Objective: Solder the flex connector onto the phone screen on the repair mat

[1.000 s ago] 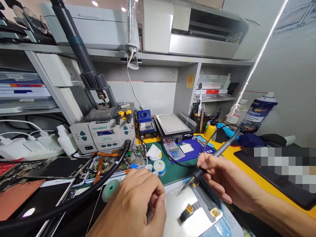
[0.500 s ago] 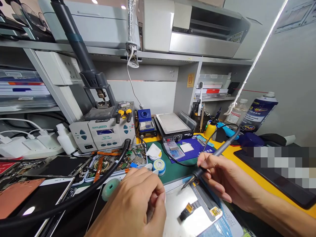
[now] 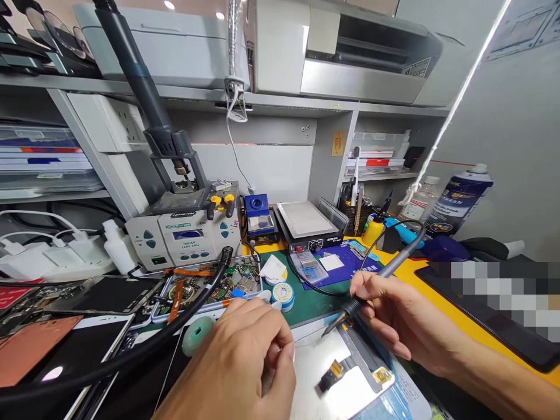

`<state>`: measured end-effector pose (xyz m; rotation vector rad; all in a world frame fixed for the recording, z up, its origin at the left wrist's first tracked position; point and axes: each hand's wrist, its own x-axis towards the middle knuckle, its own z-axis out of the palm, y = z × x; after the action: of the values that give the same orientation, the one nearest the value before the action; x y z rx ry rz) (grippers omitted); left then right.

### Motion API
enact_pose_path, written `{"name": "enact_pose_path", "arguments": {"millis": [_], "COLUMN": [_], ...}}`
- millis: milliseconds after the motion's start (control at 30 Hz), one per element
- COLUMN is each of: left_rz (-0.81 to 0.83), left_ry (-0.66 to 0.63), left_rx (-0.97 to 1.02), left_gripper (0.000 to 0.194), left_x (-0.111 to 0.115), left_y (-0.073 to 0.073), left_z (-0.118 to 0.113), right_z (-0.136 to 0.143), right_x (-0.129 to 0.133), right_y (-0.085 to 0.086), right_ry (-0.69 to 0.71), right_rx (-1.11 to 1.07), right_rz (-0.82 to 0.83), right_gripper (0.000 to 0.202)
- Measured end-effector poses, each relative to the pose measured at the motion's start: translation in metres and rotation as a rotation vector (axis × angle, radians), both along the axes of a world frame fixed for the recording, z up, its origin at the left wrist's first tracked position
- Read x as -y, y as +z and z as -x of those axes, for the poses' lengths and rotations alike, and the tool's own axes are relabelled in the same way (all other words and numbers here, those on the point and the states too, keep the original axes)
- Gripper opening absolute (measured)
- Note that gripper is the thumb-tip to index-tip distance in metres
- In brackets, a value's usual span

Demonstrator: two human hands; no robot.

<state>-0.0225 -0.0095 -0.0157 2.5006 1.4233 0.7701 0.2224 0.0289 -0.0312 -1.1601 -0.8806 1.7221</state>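
Observation:
My right hand point(image 3: 394, 318) grips a grey soldering iron point(image 3: 385, 269) like a pen. Its tip points down-left, just above the top edge of a white display panel point(image 3: 315, 361) lying on the bench. A black and gold flex connector point(image 3: 332, 372) lies on that panel. My left hand point(image 3: 240, 361) hovers over the panel's left side with fingers pinched; a thin grey piece shows between them, and I cannot tell what it is. A blue and white solder spool point(image 3: 282, 291) sits just beyond the left hand's knuckles.
A grey rework station point(image 3: 184, 233) with a black hose point(image 3: 131, 356) stands at back left, a tray of circuit boards point(image 3: 205, 286) before it. Behind are a hot plate point(image 3: 306, 221), a blue mat point(image 3: 345, 262) and a spray can point(image 3: 459, 201). Phones point(image 3: 87, 344) lie left.
Almost nothing differs. Both hands stay in place, with only a slight shift of the camera view.

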Motion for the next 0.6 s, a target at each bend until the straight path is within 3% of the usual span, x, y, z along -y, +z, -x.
{"name": "enact_pose_path", "arguments": {"millis": [600], "left_rz": [0.022], "left_ry": [0.021], "left_rx": [-0.008], "left_gripper": [0.015], "left_x": [0.0005], "left_y": [0.0027], "left_z": [0.0005], "right_z": [0.0004], "right_x": [0.0006], "right_y": [-0.0006], "right_ry": [0.001], "right_rx": [-0.053], "right_rz": [-0.010], "right_gripper": [0.006]}}
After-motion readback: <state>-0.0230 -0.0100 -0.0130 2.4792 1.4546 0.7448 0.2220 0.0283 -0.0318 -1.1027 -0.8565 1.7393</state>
